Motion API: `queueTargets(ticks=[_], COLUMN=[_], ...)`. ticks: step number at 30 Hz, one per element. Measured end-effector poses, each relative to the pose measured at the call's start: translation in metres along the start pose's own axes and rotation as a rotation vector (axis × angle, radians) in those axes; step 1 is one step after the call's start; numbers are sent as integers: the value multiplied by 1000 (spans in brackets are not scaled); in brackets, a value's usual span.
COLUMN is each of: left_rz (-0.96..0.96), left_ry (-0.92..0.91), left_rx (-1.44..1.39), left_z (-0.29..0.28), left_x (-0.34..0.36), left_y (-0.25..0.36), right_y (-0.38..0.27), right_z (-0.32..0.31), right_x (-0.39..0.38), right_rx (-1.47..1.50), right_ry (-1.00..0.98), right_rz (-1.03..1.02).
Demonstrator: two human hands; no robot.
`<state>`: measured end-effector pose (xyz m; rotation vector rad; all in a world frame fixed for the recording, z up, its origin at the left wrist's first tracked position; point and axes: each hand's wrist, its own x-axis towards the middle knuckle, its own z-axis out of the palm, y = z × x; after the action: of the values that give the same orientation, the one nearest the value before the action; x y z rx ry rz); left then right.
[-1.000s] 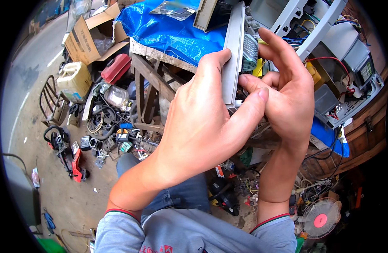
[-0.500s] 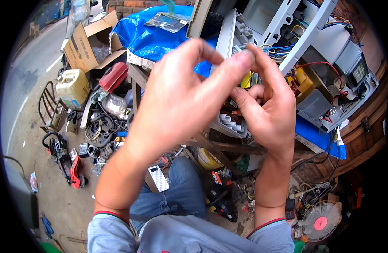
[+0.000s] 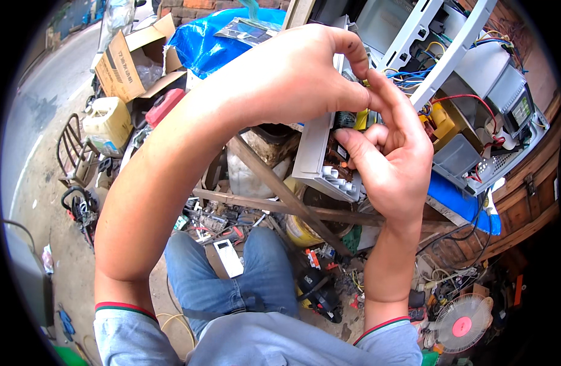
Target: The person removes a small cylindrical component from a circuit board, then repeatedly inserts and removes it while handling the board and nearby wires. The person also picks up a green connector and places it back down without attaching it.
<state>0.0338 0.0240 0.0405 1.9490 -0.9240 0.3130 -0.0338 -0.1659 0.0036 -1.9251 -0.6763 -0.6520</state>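
Observation:
My left hand (image 3: pixel 296 76) arches in from the left, its index finger and thumb curled together beside my right index fingertip. Whatever it may pinch is too small or hidden to make out. My right hand (image 3: pixel 393 161) is raised opposite, index finger pointing up, thumb and other fingers bent inward. Anything held in it is hidden. Just below and behind both hands stands a pale grey plastic panel (image 3: pixel 311 155) with a brown circuit board (image 3: pixel 336 155) inside it. Yellow and dark parts show partly between the hands. An opened grey metal casing (image 3: pixel 454 55) with coloured wires stands at the right.
A wooden brace (image 3: pixel 271 174) crosses under the work. A white rectangular piece (image 3: pixel 229 258) lies between my legs. Loose parts and cables litter the ground, with a fan (image 3: pixel 463 323) at lower right. A cardboard box (image 3: pixel 119 67) and a yellowish jerrycan (image 3: pixel 108 122) stand left.
My left hand has swung up and its forearm now slants further across from the left, uncovering more of the grey panel. My right hand has stayed nearly in place.

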Motion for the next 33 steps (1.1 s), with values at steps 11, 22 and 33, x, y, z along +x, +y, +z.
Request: queueTargets(ticks=[11,22,33], left_rz=[-54,-59,-108], left_ry=[-135,-240,-252], left_rx=[-32,-44,-178], left_z=[-11,-19,-20], left_x=[4,1,1], left_y=[3,6,0], right_y=[0,6,14], right_z=[1,7,15], right_x=[-1,-11,-10], right_rx=[-20,66,-229], right_ry=[10,141,246], right_rz=[2,3,-297])
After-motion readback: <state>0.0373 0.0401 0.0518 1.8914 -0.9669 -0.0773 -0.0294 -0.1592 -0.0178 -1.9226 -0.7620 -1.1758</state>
